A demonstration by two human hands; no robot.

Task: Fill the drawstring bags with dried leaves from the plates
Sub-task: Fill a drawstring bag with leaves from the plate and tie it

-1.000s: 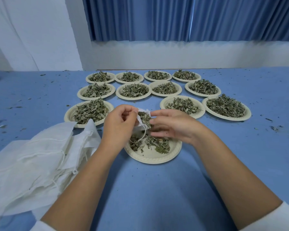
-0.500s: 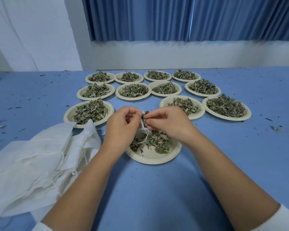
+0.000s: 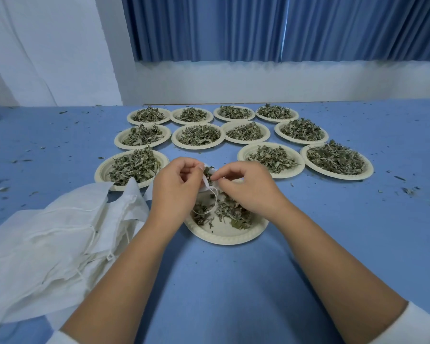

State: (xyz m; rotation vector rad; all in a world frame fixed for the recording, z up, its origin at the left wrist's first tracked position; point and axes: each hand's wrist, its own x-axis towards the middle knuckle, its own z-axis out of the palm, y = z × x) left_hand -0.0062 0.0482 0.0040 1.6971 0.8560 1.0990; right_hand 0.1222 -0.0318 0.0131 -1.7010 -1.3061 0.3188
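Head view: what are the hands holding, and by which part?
One small white drawstring bag, at its mouth: left hand pinches the left rim, right hand pinches the right side, over the near plate.

Small white fabric drawstring bag (image 3: 207, 186): held above near plate, between left grip (image 3: 176, 187) and right grip (image 3: 246, 187), both pinching at its mouth. Grey-green dried leaves (image 3: 208, 172) show in opening. White cord loop (image 3: 215, 203) hangs down over plate.
Near round cream paper plate (image 3: 224, 238): on blue desk (image 3: 233, 281), partly emptied, thin leaf layer on far half.
Eleven more such plates (image 3: 338, 176): beyond it, three rows, each heaped.
Pile of flat empty white bags (image 3: 55, 242): on desk at left, corner overlapping front-left plate rim.
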